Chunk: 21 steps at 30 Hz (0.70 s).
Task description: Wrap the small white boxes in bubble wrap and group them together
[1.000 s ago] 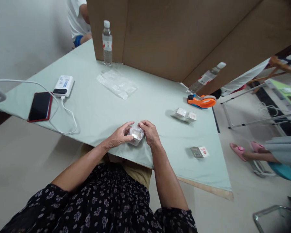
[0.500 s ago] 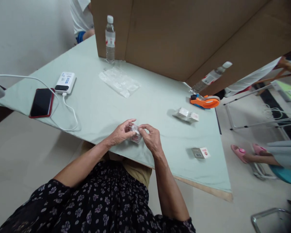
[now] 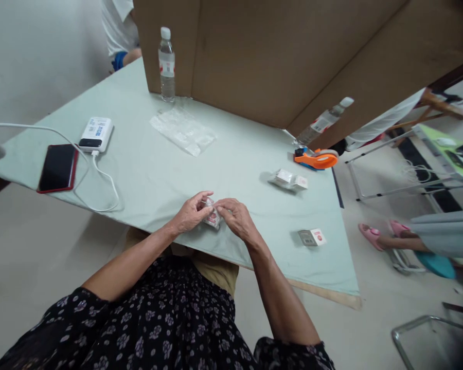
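Note:
Near the table's front edge, a small box in clear plastic wrap (image 3: 213, 218) lies between my hands. My left hand (image 3: 193, 210) grips its upper left side with thumb and fingers. From the right, my right hand (image 3: 234, 215) pinches the plastic at the top of the same box. A second, unwrapped small box (image 3: 312, 237) sits on the table to the right. Farther back, two little boxes in a clear bag (image 3: 288, 180) lie together. A flat clear plastic bag (image 3: 183, 131) rests behind my hands.
On the pale green table (image 3: 139, 154) are a phone (image 3: 57, 167), a cabled power bank (image 3: 96, 134), an orange tape dispenser (image 3: 317, 159) and two water bottles (image 3: 167, 67), by a cardboard panel (image 3: 247, 61). People sit beyond the table at back left and right.
My right hand has shifted slightly over the top of the wrapped box, and more of its printed face shows. The whole view has moved a little.

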Motion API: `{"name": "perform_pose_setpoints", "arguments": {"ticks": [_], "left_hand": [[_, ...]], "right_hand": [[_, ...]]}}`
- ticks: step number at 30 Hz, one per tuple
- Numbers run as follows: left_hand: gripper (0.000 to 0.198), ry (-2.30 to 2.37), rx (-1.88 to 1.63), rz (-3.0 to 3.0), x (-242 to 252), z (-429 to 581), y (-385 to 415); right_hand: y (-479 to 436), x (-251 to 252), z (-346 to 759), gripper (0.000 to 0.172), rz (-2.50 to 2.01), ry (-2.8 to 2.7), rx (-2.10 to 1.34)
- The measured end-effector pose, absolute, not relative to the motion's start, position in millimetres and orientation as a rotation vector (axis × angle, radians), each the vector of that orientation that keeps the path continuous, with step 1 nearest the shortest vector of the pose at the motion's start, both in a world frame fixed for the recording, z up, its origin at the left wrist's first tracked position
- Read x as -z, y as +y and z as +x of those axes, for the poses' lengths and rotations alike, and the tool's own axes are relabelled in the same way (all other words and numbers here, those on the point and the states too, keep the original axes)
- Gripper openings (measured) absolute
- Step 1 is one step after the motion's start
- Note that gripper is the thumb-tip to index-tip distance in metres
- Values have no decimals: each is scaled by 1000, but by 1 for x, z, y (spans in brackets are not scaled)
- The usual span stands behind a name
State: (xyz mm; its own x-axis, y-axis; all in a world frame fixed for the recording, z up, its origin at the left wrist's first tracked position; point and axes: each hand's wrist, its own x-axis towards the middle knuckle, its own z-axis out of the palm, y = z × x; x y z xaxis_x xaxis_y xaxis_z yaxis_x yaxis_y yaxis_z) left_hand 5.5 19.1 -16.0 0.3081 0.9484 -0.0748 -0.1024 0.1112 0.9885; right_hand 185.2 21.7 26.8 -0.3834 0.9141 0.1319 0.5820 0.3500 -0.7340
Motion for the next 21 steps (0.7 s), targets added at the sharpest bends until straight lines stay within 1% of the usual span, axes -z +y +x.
{"name": "perform_pose_setpoints", "arguments": {"ticks": [4, 5, 8, 9, 13, 15, 19, 21], "left_hand": [[58, 949, -965, 1190, 16, 7, 21], [58, 953, -960, 1190, 15, 6, 22], [57, 976, -933, 1192, 12, 4, 24], [57, 978, -916, 1199, 11, 3, 25], [62, 925, -821, 1230, 6, -6, 27], [66, 930, -791, 1231, 3, -8, 27], [66, 1030, -809, 1173, -3, 1, 30], [66, 1056, -826, 1130, -6, 13, 34]], "right_hand": [[15, -21, 188, 21, -1349, -2077, -784], [11, -18, 189, 22, -1355, -2062, -772], [1, -7, 191, 39, -1348, -2013, -708], [-1, -4, 191, 42, -1346, -2000, -689], [1, 1, 190, 32, -1357, -1943, -689], [3, -1, 190, 31, -1353, -1923, -720], [-1, -10, 198, 41, -1346, -1807, -754], [-7, -14, 211, 43, -1376, -1670, -724]]}}
